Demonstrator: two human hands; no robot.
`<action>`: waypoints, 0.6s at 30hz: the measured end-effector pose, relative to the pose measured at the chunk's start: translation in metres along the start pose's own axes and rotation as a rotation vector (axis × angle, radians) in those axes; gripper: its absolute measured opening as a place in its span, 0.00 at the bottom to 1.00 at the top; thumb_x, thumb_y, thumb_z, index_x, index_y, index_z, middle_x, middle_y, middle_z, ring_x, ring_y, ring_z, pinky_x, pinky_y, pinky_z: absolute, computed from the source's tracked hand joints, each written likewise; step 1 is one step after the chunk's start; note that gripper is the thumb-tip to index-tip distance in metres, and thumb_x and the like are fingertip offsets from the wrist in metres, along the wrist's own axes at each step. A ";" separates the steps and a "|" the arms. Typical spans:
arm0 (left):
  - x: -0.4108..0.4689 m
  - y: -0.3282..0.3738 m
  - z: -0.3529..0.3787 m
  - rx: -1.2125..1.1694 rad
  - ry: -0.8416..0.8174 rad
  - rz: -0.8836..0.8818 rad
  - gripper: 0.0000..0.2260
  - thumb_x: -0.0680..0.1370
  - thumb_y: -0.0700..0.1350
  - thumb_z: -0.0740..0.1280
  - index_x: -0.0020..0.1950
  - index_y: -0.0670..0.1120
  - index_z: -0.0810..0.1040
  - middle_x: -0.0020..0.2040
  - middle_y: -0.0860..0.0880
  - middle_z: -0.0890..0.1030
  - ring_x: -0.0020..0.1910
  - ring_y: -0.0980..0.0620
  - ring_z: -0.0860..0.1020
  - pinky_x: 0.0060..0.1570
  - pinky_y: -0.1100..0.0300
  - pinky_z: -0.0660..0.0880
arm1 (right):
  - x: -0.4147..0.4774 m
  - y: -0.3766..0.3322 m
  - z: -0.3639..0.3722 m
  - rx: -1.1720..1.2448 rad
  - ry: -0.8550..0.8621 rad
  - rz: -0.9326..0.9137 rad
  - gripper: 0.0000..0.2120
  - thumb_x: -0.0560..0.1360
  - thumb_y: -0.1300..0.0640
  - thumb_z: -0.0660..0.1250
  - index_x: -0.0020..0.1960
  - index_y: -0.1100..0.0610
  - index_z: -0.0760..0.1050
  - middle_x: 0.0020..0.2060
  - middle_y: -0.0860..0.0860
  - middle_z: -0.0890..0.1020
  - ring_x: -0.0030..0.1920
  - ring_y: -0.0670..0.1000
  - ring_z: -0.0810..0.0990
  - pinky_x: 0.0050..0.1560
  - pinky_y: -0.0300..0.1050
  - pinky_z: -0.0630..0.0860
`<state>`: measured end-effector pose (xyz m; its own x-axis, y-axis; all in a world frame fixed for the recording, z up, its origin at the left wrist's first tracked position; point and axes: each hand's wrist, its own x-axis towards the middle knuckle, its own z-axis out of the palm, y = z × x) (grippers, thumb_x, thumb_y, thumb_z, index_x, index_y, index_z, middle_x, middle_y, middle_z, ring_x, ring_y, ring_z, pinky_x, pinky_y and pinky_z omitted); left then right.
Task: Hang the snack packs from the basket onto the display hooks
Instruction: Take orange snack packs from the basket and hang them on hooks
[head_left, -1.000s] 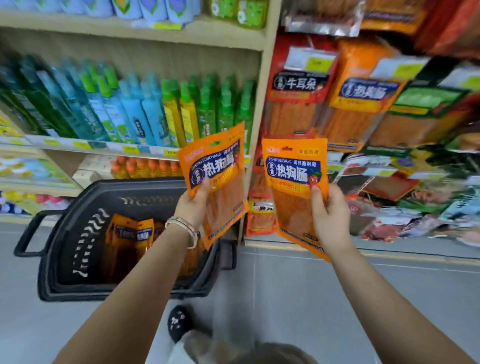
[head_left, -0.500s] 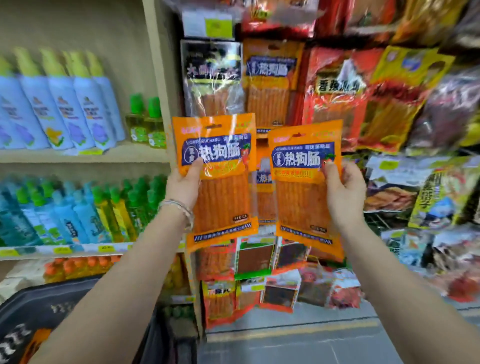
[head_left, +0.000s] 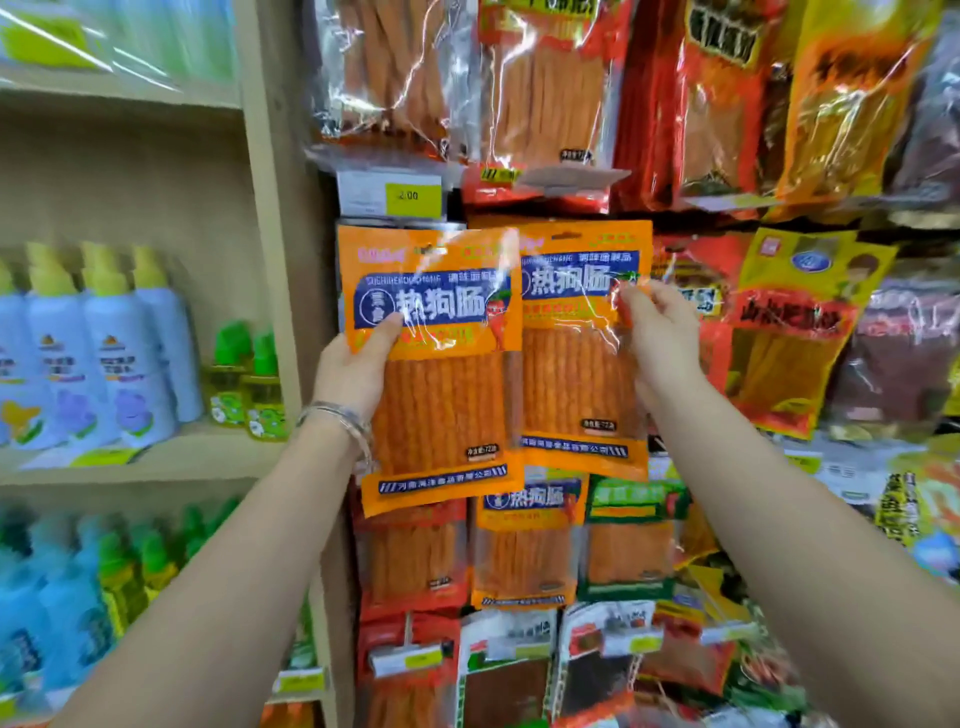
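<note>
Two orange snack packs with blue labels are held up against the hanging display. My left hand (head_left: 358, 366) grips the left pack (head_left: 441, 410) by its left edge, thumb across the label. My right hand (head_left: 662, 338) pinches the right pack (head_left: 576, 384) at its right edge near the label. The left pack overlaps the right one slightly. Both packs' tops sit just below a yellow price tag (head_left: 410, 196). The hooks themselves are hidden behind the packs. The basket is out of view.
Rows of hanging snack packs fill the display above, below and to the right, including a matching orange pack (head_left: 524, 551) underneath. A wooden upright (head_left: 270, 218) divides the display from shelves of spray bottles (head_left: 104, 358) on the left.
Both hands have raised the two packs higher and closer to the hanging display. The view has tilted up, so the basket has dropped out of sight.
</note>
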<state>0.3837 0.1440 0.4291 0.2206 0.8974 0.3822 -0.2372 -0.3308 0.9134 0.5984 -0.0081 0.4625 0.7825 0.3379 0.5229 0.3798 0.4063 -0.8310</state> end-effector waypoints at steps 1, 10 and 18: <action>0.005 0.000 0.001 -0.026 -0.009 -0.006 0.10 0.72 0.56 0.71 0.37 0.50 0.81 0.32 0.60 0.83 0.33 0.62 0.81 0.38 0.61 0.75 | 0.006 0.000 0.004 0.013 -0.017 0.008 0.13 0.76 0.56 0.65 0.32 0.50 0.78 0.30 0.46 0.79 0.34 0.49 0.75 0.39 0.46 0.70; 0.024 0.002 0.004 -0.160 -0.147 -0.066 0.08 0.73 0.54 0.71 0.46 0.51 0.77 0.37 0.54 0.85 0.35 0.52 0.84 0.28 0.62 0.77 | 0.037 0.014 0.023 0.061 -0.036 0.106 0.08 0.75 0.58 0.65 0.38 0.54 0.77 0.38 0.54 0.82 0.40 0.54 0.81 0.44 0.50 0.76; 0.029 -0.003 0.020 -0.103 -0.226 -0.081 0.13 0.72 0.58 0.70 0.51 0.53 0.76 0.41 0.54 0.85 0.39 0.52 0.84 0.33 0.59 0.79 | 0.036 0.040 0.021 -0.172 0.136 -0.117 0.14 0.74 0.52 0.68 0.57 0.53 0.69 0.52 0.51 0.75 0.52 0.48 0.74 0.56 0.43 0.71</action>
<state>0.4097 0.1649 0.4404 0.4462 0.8278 0.3401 -0.3027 -0.2181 0.9278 0.6317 0.0379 0.4521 0.7834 0.1747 0.5965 0.5407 0.2818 -0.7926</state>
